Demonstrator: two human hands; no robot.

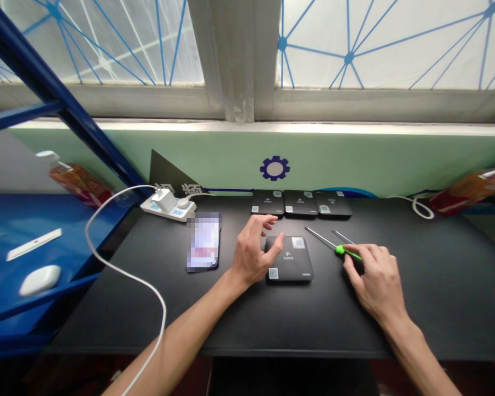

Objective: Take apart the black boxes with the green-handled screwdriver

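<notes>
- While the left hand (253, 250) rested at the 9 o'clock edge of the black box (291, 258), its fingers (266, 219) were spread wide and only the thumb lay on the lid. The box sat flat and unclamped at the middle of the bench (272, 319), so a sideways push could have slid it.
- The right hand (375, 278) lay over the green handle of the screwdriver (341, 250), at 3 o'clock of the box. Its fingers were curled narrow over the handle, but it could not be told whether they gripped it or merely covered it. A loose hold could have let the tool roll.
- The screwdriver shaft pointed towards 10 o'clock, with its tip near the box's 1 o'clock corner. A slip could have scratched the lid or its labels.
- A thin metal rod (343, 237) lay just beside the shaft and could have been knocked away.
- The phone (204, 242) lay near the box at 9 o'clock, just past the left hand. A wrist movement could have nudged it.
- The white cable (107, 264) looped from the power strip (169, 208), at 10 o'clock, past the left forearm. A snag could have dragged the strip.
</notes>
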